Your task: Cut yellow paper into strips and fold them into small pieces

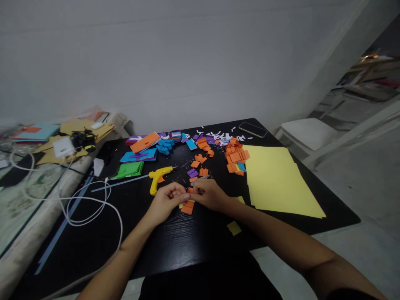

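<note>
Both hands meet over the middle of the black table (175,246). My left hand (167,201) is closed, thumb and fingers pinched at a small orange paper piece (187,207), mostly covered by the fingertips. Its tips touch those of my right hand (210,194), which is curled, thumb against index finger; what it grips is too small to make out. Just left of the hands lies a yellow glue gun (158,178). Folded orange pieces (203,172) and a purple piece (193,173) lie beyond the fingers. Small yellow squares (234,228) are near my right forearm.
Large yellow sheets (278,179) cover the right side. A pile of orange pieces (235,154), white scraps (218,136) and a phone (253,129) lie farther back. Blue stacks (138,155), a green stack (129,170) and a white cable (118,221) are at the left.
</note>
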Demonstrator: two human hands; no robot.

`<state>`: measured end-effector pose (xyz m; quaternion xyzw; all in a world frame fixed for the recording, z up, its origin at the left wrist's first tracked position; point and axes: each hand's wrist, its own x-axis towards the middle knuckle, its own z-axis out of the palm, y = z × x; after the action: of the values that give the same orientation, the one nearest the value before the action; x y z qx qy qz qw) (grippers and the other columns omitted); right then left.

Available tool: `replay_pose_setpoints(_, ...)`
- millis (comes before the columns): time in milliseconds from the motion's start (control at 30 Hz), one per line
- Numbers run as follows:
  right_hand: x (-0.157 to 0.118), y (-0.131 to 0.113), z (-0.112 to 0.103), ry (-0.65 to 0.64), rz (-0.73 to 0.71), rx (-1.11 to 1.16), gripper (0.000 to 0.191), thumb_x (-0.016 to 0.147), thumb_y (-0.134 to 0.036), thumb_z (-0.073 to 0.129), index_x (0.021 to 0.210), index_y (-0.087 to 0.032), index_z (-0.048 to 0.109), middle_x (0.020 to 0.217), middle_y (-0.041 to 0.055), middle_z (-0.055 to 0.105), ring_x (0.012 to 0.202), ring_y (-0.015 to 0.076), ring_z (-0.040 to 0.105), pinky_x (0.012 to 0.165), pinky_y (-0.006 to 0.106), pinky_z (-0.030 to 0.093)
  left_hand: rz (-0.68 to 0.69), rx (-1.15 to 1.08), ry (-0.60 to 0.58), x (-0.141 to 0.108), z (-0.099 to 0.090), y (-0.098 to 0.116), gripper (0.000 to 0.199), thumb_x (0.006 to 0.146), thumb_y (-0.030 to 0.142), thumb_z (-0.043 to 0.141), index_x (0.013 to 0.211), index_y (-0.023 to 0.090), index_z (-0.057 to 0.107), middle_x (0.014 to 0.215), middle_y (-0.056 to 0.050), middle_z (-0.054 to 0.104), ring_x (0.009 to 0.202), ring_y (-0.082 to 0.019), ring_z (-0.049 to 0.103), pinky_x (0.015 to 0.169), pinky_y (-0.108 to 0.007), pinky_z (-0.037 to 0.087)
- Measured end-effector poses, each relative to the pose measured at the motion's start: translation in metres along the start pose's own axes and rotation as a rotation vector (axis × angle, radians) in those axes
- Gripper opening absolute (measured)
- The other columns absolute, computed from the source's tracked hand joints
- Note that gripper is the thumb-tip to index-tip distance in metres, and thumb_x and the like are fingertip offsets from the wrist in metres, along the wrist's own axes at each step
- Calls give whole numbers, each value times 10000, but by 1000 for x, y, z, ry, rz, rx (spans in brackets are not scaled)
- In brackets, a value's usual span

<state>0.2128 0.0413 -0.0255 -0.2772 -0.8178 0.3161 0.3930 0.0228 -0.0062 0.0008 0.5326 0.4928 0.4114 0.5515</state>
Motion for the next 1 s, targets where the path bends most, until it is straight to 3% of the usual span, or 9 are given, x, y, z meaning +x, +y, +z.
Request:
replay_pose_setpoints(467,1,3,0,27,-2,-23,381,811,-236,732,572,-174,441,549,-69,437,522,80,357,550,226,267,12,-13,4,1,0,-3,269,727,361,802,806,145,664,680,20,592,629,-94,507,612,-206,405)
replay_pose_setpoints(667,1,-1,-1,0,-4,-16,369,815,-215,724,583,-174,441,548,-73,425,518,79,359,554,228,268,10,28,11,0,0,0,284,723,378,801,772,149,641,620,38,543,580,-88,461,561,-200,361)
replay_pose_setpoints(1000,1,2,0,18,5,-30,381,809,-229,724,576,-177,427,547,-70,428,520,80,354,543,225,261,2,11,5,0,-1,-3,274,721,374,804,812,147,680,651,16,587,613,-105,510,596,-220,397)
